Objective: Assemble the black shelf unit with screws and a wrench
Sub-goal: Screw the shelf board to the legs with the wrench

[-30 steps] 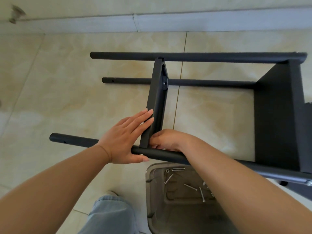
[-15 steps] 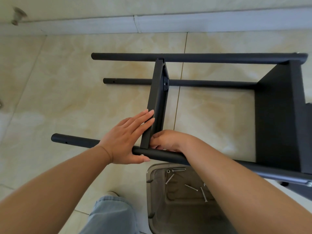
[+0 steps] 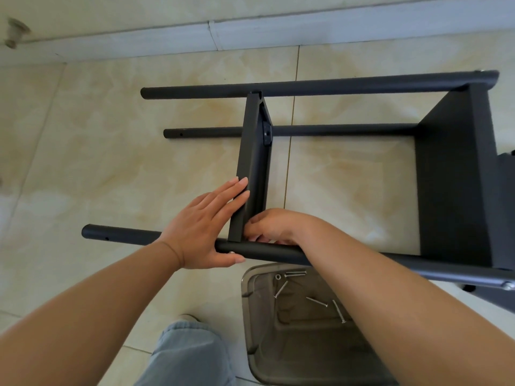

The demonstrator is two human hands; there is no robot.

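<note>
A black shelf unit point(image 3: 457, 174) lies on its side on the tiled floor point(image 3: 83, 162). The left hand point(image 3: 203, 227), fingers straight, presses flat against a loose shelf panel point(image 3: 253, 162) while its thumb rests on the near pole point(image 3: 267, 250). The right hand point(image 3: 274, 225), at the panel's 6 o'clock corner, has curled fingers. Screws point(image 3: 316, 300) lie in a grey bin point(image 3: 250, 316) at 6 o'clock.

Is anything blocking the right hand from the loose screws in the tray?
Yes. The near black pole of the shelf unit runs between the right hand and the grey tray holding the screws.
</note>
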